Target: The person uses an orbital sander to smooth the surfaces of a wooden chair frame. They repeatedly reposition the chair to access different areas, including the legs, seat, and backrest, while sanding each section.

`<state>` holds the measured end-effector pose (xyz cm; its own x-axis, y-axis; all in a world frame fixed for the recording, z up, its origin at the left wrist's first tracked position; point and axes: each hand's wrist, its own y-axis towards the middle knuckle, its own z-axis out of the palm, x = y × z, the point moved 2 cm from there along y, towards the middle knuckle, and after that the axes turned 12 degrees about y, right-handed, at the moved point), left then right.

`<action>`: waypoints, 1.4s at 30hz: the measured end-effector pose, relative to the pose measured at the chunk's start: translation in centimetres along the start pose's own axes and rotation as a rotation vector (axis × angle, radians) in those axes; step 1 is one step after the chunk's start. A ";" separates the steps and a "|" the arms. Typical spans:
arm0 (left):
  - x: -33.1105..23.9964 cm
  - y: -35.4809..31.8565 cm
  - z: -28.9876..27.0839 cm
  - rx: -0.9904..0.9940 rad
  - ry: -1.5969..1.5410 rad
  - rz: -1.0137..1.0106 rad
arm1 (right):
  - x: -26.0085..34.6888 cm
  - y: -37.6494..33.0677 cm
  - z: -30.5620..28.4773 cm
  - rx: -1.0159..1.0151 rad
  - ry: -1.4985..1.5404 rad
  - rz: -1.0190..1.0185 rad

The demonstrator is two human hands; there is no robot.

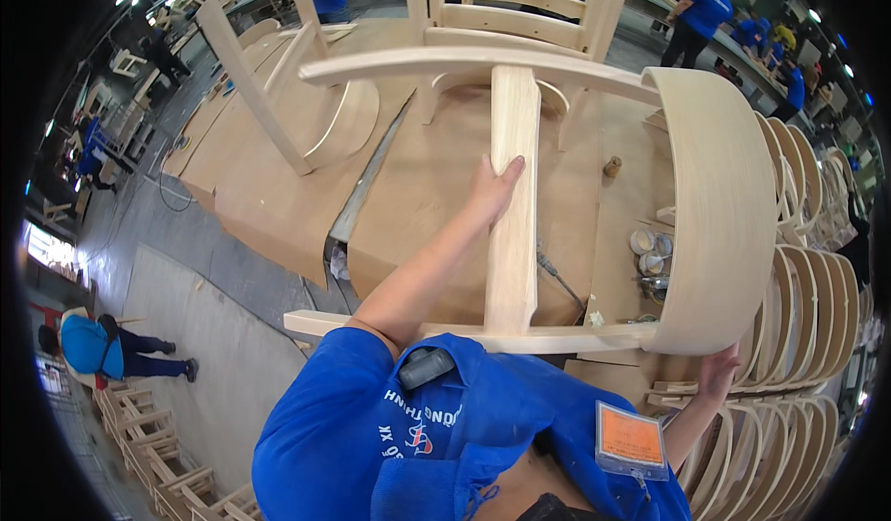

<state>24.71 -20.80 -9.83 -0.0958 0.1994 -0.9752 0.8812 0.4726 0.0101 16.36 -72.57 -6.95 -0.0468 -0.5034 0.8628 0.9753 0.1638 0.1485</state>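
Observation:
A pale, unfinished wooden chair frame [710,215] lies tipped on its side before me. Its broad curved back panel is on the right, and two long rails run leftward from it. A flat crossbar joins the rails, and my left hand [498,187] is closed around its middle, thumb on the near face. At the lower edge of the curved panel, my right hand [716,374] grips the frame; part of its fingers is hidden by the wood. The frame is over a bench [418,233] covered with brown cardboard.
Beyond stand other chair frames [255,85]. Small jars [650,247], a brown cylindrical piece [612,167] and an air tool with hose [557,275] lie on the cardboard. Several curved wooden parts [807,308] are stacked at right. A co-worker [97,347] walks on the left; others work farther back.

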 end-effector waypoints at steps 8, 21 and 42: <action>-6.6 -2.7 -9.7 -0.231 0.445 0.374 | -4.8 9.6 8.6 0.075 -0.179 -0.052; -14.7 -0.7 -30.1 -0.167 1.213 0.738 | -27.3 14.0 23.8 0.190 0.066 0.662; 2.2 21.3 -52.9 0.231 1.385 0.661 | -63.7 12.2 57.5 0.256 0.052 1.132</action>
<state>18.84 35.09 -0.06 0.1020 0.9835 0.1495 0.9751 -0.1286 0.1809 18.82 10.28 -32.28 0.8386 0.0067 0.5448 0.3818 0.7060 -0.5964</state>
